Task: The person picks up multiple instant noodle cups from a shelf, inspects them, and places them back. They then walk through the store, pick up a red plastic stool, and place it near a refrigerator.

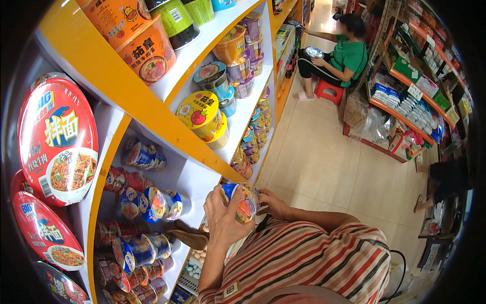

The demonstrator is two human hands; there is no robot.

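An instant noodle cup (246,205) with a blue lid edge and a food picture is held in front of the striped shirt. My left hand (224,216) wraps around the cup from the shelf side, its fingers and thumb spread over it. On the other side, my right hand (272,204) has its fingertips at the cup's rim; whether they press on it is hard to tell. Blue noodle cups (153,205) stand in a row on the lower white shelf, left of my hands, with more blue cups (133,252) and red ones (127,179) around them.
Large red noodle bowls (57,140) stand at the far left. Yellow cups (199,114) and an orange tub (146,57) fill the upper shelves. A person in green (347,60) sits on a red stool (329,91) in the aisle. Goods racks (410,110) line the right; another person's legs show there.
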